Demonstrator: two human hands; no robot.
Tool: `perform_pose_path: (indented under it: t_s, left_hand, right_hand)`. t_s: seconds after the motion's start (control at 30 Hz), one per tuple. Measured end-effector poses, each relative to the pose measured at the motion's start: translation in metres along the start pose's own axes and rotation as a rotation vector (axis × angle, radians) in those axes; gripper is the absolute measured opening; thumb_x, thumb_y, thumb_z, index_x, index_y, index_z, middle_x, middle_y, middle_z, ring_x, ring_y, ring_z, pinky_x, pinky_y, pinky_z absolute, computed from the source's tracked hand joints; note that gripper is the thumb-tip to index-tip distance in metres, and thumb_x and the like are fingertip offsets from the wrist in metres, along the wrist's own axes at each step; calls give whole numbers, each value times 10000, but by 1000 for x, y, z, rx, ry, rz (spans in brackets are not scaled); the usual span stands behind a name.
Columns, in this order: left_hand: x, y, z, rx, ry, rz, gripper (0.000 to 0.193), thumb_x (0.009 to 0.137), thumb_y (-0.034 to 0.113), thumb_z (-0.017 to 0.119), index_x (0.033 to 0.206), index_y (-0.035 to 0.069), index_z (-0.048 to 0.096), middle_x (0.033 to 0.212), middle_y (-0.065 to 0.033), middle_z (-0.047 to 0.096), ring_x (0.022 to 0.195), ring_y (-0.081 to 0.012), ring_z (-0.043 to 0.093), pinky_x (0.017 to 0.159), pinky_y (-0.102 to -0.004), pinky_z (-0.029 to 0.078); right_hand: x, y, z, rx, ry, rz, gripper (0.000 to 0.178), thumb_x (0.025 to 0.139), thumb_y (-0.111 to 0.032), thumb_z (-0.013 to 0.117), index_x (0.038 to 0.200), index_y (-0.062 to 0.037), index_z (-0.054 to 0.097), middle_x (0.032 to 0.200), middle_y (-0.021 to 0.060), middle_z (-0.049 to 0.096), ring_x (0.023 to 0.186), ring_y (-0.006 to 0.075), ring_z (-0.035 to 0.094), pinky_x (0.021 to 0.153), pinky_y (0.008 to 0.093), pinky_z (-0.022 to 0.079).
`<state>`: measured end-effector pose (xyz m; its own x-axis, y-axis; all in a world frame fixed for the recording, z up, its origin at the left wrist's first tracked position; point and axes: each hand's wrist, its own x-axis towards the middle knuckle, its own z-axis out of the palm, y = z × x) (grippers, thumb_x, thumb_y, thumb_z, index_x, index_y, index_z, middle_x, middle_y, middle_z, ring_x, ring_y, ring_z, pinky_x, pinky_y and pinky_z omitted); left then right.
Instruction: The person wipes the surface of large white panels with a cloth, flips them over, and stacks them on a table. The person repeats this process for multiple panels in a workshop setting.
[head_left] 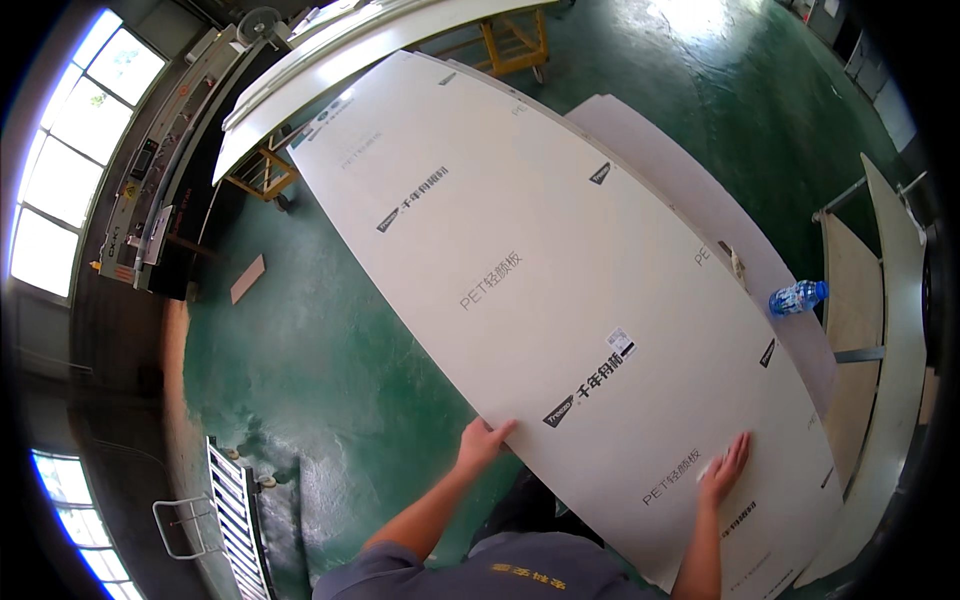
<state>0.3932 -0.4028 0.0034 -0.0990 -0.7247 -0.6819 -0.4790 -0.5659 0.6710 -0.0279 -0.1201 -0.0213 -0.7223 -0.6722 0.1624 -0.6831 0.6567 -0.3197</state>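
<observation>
A long white board (560, 230) with printed film lies in front of me, running from lower right to the far left. My left hand (486, 444) holds its near left edge, thumb on top and the other fingers mostly hidden at the rim. My right hand (728, 468) rests on the board's face farther right, fingers extended close together. A small white wad (706, 470), perhaps cloth or paper, shows under its thumb side. A small label (620, 342) is stuck on the board beyond both hands.
Another pale board (690, 160) sits beneath on the right, carrying a blue-capped water bottle (797, 298). Long panels lie on a yellow wheeled cart (515, 45) at the back. A slatted metal cart (238, 520) stands left, a wood offcut (248, 279) on the green floor.
</observation>
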Motion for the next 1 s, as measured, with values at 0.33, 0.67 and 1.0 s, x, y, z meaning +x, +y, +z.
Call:
perform_pose_path:
  t_s: [0.33,0.67,1.0]
  left_hand:
    - [36,-35,10,80,22,219,563,873,487,753,1039,-49,709,962,-157,758,861,-266,732,791,-385,560]
    - [68,-64,18,158,74,306,594,846,497,771,983,-78,716,905,-188,752,829,-266,725,776,-386,558]
    - [27,-30,15,-216,-222,223,355,905,332,771,964,-8,690,779,-78,718,510,-104,521,476,-291,418]
  right_hand:
    - [-313,127,-56,346,-156,1104,429,1046,-281,403,1381,-15,420,1381,123,420,1211,233,392,991,363,280]
    - [-325,88,-3,1621,216,1377,372,939,-588,615,820,-237,577,617,-47,475,437,111,359,369,259,245]
    - [-287,50,-36,1551,404,1223,366,933,-430,715,780,-130,572,595,-16,494,407,75,343,361,259,214]
